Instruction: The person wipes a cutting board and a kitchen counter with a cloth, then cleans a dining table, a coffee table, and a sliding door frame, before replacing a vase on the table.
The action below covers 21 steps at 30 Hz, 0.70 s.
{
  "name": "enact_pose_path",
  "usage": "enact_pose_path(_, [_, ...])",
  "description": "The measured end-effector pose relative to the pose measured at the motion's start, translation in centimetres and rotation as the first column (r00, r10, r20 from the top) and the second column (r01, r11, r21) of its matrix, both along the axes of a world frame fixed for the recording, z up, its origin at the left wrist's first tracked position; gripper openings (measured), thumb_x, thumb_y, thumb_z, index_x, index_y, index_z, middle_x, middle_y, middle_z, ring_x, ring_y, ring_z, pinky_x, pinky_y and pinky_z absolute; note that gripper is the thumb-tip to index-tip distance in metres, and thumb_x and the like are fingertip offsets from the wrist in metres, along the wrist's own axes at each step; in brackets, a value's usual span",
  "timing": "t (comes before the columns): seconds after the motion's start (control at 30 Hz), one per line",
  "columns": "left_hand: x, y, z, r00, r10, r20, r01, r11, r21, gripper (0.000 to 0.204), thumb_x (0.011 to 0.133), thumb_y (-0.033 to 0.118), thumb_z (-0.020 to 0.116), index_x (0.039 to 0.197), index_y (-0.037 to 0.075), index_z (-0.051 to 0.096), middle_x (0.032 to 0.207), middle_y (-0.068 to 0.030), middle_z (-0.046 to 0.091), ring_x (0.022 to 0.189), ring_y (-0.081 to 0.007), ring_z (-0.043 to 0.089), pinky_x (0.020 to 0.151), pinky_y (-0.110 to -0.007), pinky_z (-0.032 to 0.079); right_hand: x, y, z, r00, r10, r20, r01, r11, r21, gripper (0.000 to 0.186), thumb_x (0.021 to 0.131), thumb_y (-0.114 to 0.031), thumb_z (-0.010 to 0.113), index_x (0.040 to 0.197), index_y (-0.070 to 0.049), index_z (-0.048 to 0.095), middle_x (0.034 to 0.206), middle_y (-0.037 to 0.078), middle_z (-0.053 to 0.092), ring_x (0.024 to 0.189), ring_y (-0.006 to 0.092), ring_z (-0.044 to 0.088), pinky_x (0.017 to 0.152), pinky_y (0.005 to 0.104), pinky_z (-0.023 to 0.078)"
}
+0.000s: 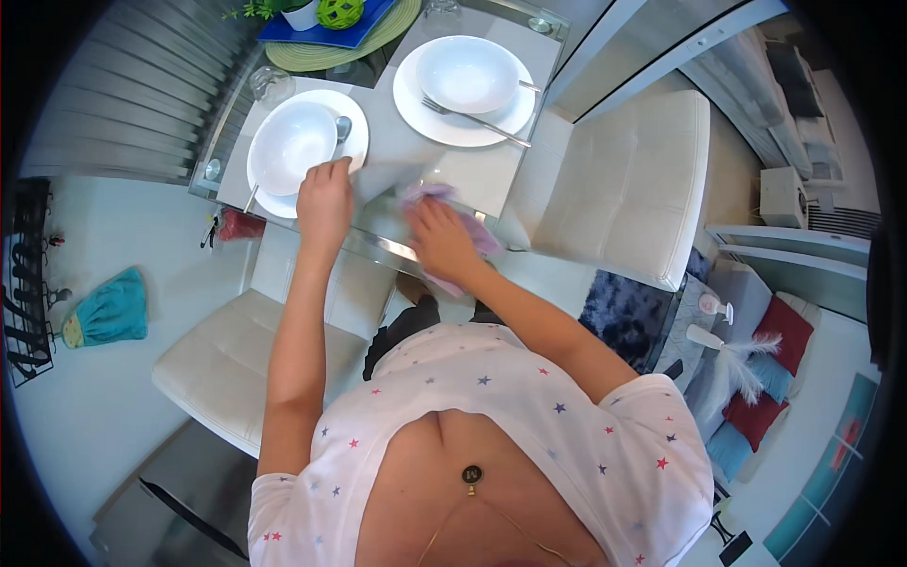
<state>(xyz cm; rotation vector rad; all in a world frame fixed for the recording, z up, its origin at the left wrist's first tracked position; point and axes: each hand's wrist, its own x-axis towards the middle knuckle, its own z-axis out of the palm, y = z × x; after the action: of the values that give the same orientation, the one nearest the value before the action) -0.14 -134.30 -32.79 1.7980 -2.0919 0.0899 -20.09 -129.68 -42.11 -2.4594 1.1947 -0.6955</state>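
My left hand (326,200) is closed beside the near plate, its fingers on the edge of a grey placemat (385,177) whose corner looks raised and blurred. My right hand (442,238) presses a pink-purple cloth (484,236) against the glass table (378,215) near its front edge. A white bowl (291,146) sits on a white plate (356,144) left of centre, with a spoon (343,128) beside it. Another bowl (468,74) stands on a second plate (408,94) farther right, with a fork (477,121) lying across the rim.
Drinking glasses (272,85) stand by the settings. A blue tray (364,26) with a plant and green ball lies on a round woven mat (406,19) at the back. Cream chairs (628,180) flank the table. A teal towel (111,307) hangs at left.
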Motion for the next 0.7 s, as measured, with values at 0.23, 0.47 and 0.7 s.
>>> enact_pose_path(0.23, [-6.0, 1.1, -5.8, 0.822, -0.529, 0.213, 0.55, 0.833, -0.054, 0.022, 0.077, 0.015, 0.053, 0.098, 0.01, 0.059, 0.127, -0.0101, 0.048, 0.122, -0.029, 0.042, 0.101, -0.044, 0.033, -11.0, 3.2, -1.0, 0.859, -0.507, 0.064, 0.497, 0.858, 0.128, 0.052, 0.073, 0.009, 0.047, 0.124, -0.001, 0.046, 0.119, 0.022, 0.044, 0.107, 0.0377, 0.043, 0.094, 0.0447, 0.035])
enact_pose_path(0.47, [-10.8, -1.7, -7.0, 0.662, -0.675, 0.325, 0.711, 0.703, 0.01, 0.018, 0.075, 0.012, 0.054, 0.09, 0.005, 0.061, 0.116, -0.0107, 0.055, 0.12, -0.0275, 0.042, 0.1, -0.042, 0.034, -13.1, 2.0, 0.1, 0.766, -0.612, 0.196, 0.576, 0.789, 0.215, 0.049, 0.077, 0.009, 0.044, 0.125, 0.001, 0.046, 0.118, 0.023, 0.044, 0.106, 0.0386, 0.043, 0.093, 0.0419, 0.037])
enact_pose_path(0.7, [-10.7, -4.0, -7.3, 0.671, -0.712, 0.206, 0.674, 0.702, 0.231, 0.013, 0.071, 0.012, 0.057, 0.082, 0.005, 0.062, 0.083, -0.0074, 0.058, 0.093, -0.0232, 0.056, 0.083, -0.035, 0.045, -12.1, 4.3, 1.4, 0.866, -0.443, 0.231, 0.396, 0.891, 0.224, 0.046, 0.076, 0.006, 0.047, 0.122, -0.003, 0.05, 0.115, 0.017, 0.051, 0.105, 0.0342, 0.046, 0.093, 0.0418, 0.037])
